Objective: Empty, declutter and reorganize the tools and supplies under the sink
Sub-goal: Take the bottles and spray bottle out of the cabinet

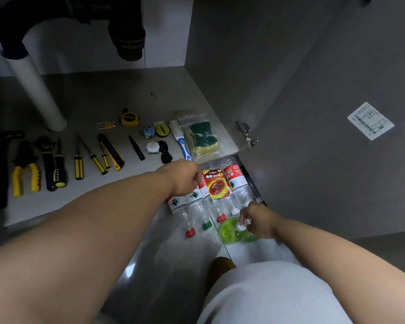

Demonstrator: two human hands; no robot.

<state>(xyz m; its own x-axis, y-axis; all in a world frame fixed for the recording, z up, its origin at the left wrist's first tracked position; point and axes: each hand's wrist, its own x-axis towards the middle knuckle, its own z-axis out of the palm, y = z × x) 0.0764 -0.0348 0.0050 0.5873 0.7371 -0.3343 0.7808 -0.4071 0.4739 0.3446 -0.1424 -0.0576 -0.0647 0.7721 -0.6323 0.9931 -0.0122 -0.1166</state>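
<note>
My left hand [184, 176] reaches over the cabinet's front edge, fingers curled at the left edge of a red and yellow blister pack [216, 185]. Whether it grips the pack is hidden. The pack lies on several empty clear plastic bottles [198, 208] with red and green caps, lying side by side on the floor. My right hand [258, 220] grips the white pump top of a green liquid bottle [230, 232] standing in front of them. On the cabinet floor [117, 97] lie pliers [26, 173], screwdrivers [78, 163], a tape measure [129, 118], a brush [181, 141] and bagged sponges [202, 136].
A white drain pipe [36, 90] rises at the back left, with a black trap [126, 36] above. A hammer [0, 169] lies at the far left. The open cabinet door [337, 113] with its hinge [246, 134] stands to the right. My knee [267, 293] is at the bottom.
</note>
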